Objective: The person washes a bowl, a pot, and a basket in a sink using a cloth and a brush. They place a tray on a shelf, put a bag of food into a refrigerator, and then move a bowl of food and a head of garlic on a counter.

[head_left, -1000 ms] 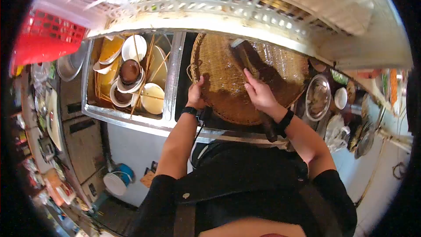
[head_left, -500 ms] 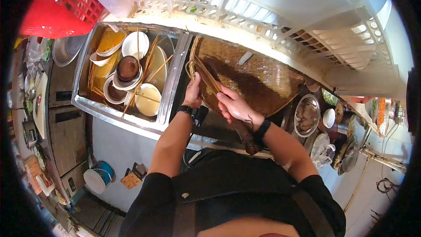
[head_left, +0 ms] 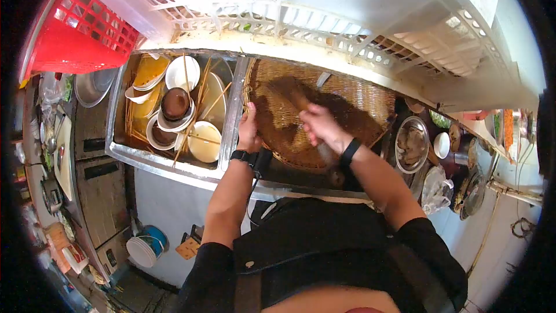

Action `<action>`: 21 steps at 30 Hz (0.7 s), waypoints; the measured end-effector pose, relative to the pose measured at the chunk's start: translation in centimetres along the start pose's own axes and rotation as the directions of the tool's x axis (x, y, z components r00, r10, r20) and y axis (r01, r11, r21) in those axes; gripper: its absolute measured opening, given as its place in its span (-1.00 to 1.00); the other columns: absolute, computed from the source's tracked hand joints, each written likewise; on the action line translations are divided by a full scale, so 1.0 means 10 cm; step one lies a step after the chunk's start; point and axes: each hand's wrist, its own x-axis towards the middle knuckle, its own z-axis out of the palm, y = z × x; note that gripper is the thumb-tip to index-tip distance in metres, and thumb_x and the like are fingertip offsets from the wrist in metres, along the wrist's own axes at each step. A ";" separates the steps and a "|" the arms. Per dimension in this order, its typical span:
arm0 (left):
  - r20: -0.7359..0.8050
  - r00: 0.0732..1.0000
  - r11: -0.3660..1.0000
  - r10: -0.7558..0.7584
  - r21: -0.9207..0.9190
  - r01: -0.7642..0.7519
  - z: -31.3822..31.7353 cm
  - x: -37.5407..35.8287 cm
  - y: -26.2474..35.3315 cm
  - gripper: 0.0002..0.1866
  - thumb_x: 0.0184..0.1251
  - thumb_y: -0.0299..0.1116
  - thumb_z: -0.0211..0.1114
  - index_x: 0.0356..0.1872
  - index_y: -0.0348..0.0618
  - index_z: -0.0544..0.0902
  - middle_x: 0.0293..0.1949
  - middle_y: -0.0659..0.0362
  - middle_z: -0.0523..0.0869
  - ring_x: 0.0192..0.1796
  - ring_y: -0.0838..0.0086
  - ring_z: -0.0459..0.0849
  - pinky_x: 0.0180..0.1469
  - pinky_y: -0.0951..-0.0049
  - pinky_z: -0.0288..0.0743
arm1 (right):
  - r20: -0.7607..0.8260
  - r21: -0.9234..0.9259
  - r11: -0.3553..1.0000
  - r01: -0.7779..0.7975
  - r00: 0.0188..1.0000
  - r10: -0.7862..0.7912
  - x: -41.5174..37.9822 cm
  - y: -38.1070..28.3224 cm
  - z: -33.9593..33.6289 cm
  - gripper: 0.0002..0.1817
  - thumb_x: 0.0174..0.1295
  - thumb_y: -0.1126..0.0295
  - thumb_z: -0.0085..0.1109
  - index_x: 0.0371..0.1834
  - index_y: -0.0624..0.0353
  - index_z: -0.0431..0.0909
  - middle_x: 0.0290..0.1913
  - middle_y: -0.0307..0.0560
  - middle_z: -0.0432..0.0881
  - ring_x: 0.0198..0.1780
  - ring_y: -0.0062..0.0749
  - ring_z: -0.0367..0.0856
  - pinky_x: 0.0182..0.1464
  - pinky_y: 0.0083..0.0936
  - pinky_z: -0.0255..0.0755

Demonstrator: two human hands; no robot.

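A large round woven bamboo tray (head_left: pixel 347 90), wet and brown, leans in the right sink basin. My left hand (head_left: pixel 249 133) grips its left rim, thumb up. My right hand (head_left: pixel 325 127) is wrapped round a long brown bamboo brush (head_left: pixel 289 94); its bristle end, smeared by motion, lies over the tray's woven face and its other end points toward me. Near the tray's top edge sits a small pale strip (head_left: pixel 323 79).
The left basin (head_left: pixel 119 127) holds bowls (head_left: pixel 204 142), chopsticks and yellowish water. A white plastic rack (head_left: pixel 243 8) and red basket (head_left: pixel 75 49) overhang the back. At right stands a metal bowl (head_left: pixel 412 145) of food; a bucket (head_left: pixel 142 250) is on the floor at left.
The brush has swung away from the tray's left rim to over its woven face, with my right hand moving right. My left hand stays at the rim. The view has shifted slightly.
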 end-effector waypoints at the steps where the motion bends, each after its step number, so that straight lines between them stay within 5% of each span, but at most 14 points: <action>1: 0.007 1.000 1.000 0.022 -0.004 -0.022 -0.04 0.01 -0.01 -0.45 0.41 0.07 0.13 0.15 -0.21 0.45 0.06 0.10 0.61 0.06 0.29 0.61 0.14 0.22 0.49 | -0.048 0.076 0.997 0.000 0.999 0.004 0.08 -0.01 -0.15 -0.50 0.44 0.26 -0.07 0.41 0.03 0.16 -0.59 -0.32 0.34 -0.71 -0.58 0.37 -0.75 -0.56 0.37; 2: -0.094 0.996 0.992 0.000 0.124 0.012 -0.04 0.01 0.01 -0.49 0.43 0.04 0.12 0.13 -0.20 0.48 0.06 0.09 0.61 0.06 0.31 0.61 0.15 0.23 0.49 | -0.142 0.113 0.994 -0.001 0.990 0.017 0.00 -0.11 -0.04 -0.74 0.44 0.29 -0.06 0.13 0.05 0.33 -0.59 -0.31 0.36 -0.76 -0.65 0.28 -0.78 -0.58 0.30; 3: -0.094 0.996 0.992 -0.005 0.122 0.017 0.01 -0.03 0.01 -0.49 0.43 0.04 0.12 0.13 -0.20 0.48 0.06 0.09 0.61 0.06 0.31 0.61 0.15 0.23 0.49 | -0.170 0.161 0.986 0.042 0.985 -0.014 -0.18 -0.26 0.20 -0.72 0.43 0.29 -0.05 0.15 0.06 0.31 -0.59 -0.32 0.36 -0.76 -0.66 0.28 -0.79 -0.59 0.30; 5: -0.037 0.992 0.990 0.123 0.075 -0.120 0.13 -0.12 0.01 -0.61 0.41 -0.05 0.19 -0.04 -0.21 0.57 -0.08 0.16 0.67 -0.06 0.43 0.65 -0.01 0.35 0.56 | 0.068 -0.013 1.000 0.017 0.998 -0.016 -0.29 -0.41 0.45 -0.60 0.43 0.30 -0.06 0.30 0.02 0.23 -0.58 -0.31 0.37 -0.73 -0.67 0.29 -0.77 -0.60 0.30; 9: -0.048 0.993 0.994 0.110 0.023 -0.109 -0.06 -0.02 0.00 -0.61 0.39 -0.06 0.22 -0.05 -0.20 0.57 -0.09 0.18 0.67 -0.08 0.45 0.64 0.00 0.37 0.54 | -0.079 0.044 0.998 -0.041 0.996 0.044 -0.07 -0.09 0.06 -0.38 0.43 0.35 -0.11 0.53 -0.10 -0.03 -0.57 -0.32 0.38 -0.70 -0.67 0.32 -0.73 -0.64 0.34; 11: -0.089 0.987 0.990 0.136 0.041 -0.133 0.05 -0.09 0.10 -0.62 0.38 -0.05 0.23 -0.08 -0.19 0.58 -0.12 0.18 0.67 -0.10 0.45 0.64 -0.02 0.37 0.54 | -0.148 0.094 0.993 0.069 0.988 -0.054 -0.13 -0.12 -0.11 -0.37 0.39 0.33 -0.05 0.51 -0.08 0.01 -0.61 -0.33 0.35 -0.72 -0.67 0.32 -0.74 -0.62 0.35; 13: -0.134 0.981 0.989 0.137 0.066 -0.129 0.11 -0.18 0.12 -0.62 0.37 -0.04 0.24 -0.10 -0.18 0.59 -0.14 0.18 0.67 -0.12 0.45 0.64 -0.04 0.36 0.54 | -0.085 -0.010 0.997 -0.073 0.994 0.072 -0.21 -0.13 0.12 -0.41 0.36 0.34 -0.04 0.46 -0.06 0.11 -0.62 -0.32 0.36 -0.71 -0.66 0.34 -0.74 -0.61 0.35; 15: -0.039 0.990 0.991 0.135 0.031 -0.134 0.19 -0.12 0.16 -0.60 0.37 -0.02 0.24 -0.08 -0.19 0.59 -0.14 0.17 0.67 -0.12 0.44 0.64 -0.04 0.36 0.53 | 0.188 0.034 0.995 -0.096 0.978 0.088 -0.60 -0.20 0.53 -0.56 0.33 0.38 -0.04 0.29 -0.01 0.29 -0.60 -0.28 0.41 -0.73 -0.64 0.36 -0.74 -0.60 0.36; 16: -0.035 0.985 0.985 0.169 0.038 -0.168 0.16 -0.05 0.14 -0.58 0.37 0.00 0.23 -0.07 -0.20 0.58 -0.15 0.17 0.67 -0.13 0.43 0.63 -0.05 0.34 0.53 | 0.177 0.056 0.994 -0.094 0.981 0.082 -0.56 -0.13 0.45 -0.56 0.33 0.38 -0.04 0.29 -0.01 0.29 -0.60 -0.28 0.41 -0.73 -0.64 0.36 -0.74 -0.60 0.36; 18: -0.031 0.987 0.979 0.158 0.134 -0.153 -0.20 0.19 0.23 -0.57 0.37 0.01 0.22 -0.09 -0.20 0.58 -0.16 0.18 0.68 -0.15 0.43 0.64 -0.09 0.35 0.54 | 0.045 0.107 0.992 -0.063 0.997 0.058 -0.28 0.11 0.13 -0.88 0.32 0.37 0.00 -0.15 0.11 0.38 -0.64 -0.27 0.40 -0.77 -0.60 0.33 -0.74 -0.56 0.35; 20: -0.007 0.979 0.960 0.204 0.199 -0.198 -0.02 0.02 0.23 -0.57 0.37 0.04 0.21 -0.15 -0.19 0.56 -0.22 0.19 0.67 -0.21 0.44 0.66 -0.17 0.36 0.56 | 0.031 0.154 0.988 0.013 0.999 -0.017 -0.26 0.16 -0.21 -0.76 0.32 0.34 0.03 -0.50 0.17 0.38 -0.68 -0.28 0.36 -0.79 -0.56 0.32 -0.76 -0.51 0.32; 21: 0.029 0.966 0.948 0.257 0.188 -0.258 0.30 -0.19 0.34 -0.57 0.37 0.05 0.21 -0.20 -0.18 0.55 -0.27 0.19 0.67 -0.26 0.45 0.66 -0.22 0.38 0.57 | 0.001 0.268 0.963 0.021 1.000 -0.022 -0.26 0.13 -0.21 -0.80 0.33 0.32 0.03 -0.42 0.16 0.38 -0.65 -0.26 0.39 -0.78 -0.54 0.34 -0.78 -0.49 0.31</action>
